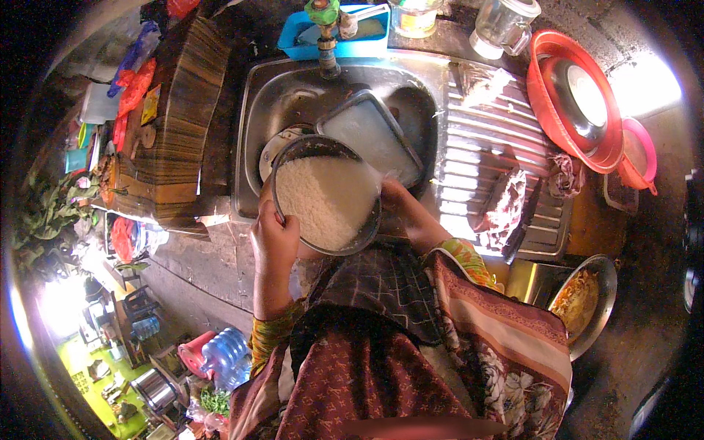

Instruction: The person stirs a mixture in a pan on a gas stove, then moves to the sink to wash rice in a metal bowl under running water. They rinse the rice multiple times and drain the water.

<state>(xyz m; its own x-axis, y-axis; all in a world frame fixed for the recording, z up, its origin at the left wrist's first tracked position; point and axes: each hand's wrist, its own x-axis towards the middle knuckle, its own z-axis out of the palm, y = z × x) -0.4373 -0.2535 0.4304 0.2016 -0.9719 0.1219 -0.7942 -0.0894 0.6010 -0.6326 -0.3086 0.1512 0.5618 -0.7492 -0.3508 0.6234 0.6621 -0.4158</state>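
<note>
A dark metal pot (pixel 363 240) of white rice (pixel 313 203) is held over the front of the stainless steel sink (pixel 258 99). Cloudy water covers the rice on the right side, where the pot seems tipped. My left hand (pixel 276 228) grips the left wall, its thumb over the rim. At the right rim is my right hand (pixel 393 192), its fingers mostly hidden behind the pot. Beneath, in the sink, a rectangular tray (pixel 368 132) of cloudy water slants to the right. A patterned plate (pixel 269 151) shows partly behind the pot's left side.
A tap (pixel 328 55) rises behind the sink before a blue basin (pixel 297 49). On the ribbed drainboard (pixel 459 137) lie crumpled plastic bags (pixel 506 203). Red basins (pixel 542 104) lean at the right, near a blender jug (pixel 503 25). A wok (pixel 586 297) stands lower right.
</note>
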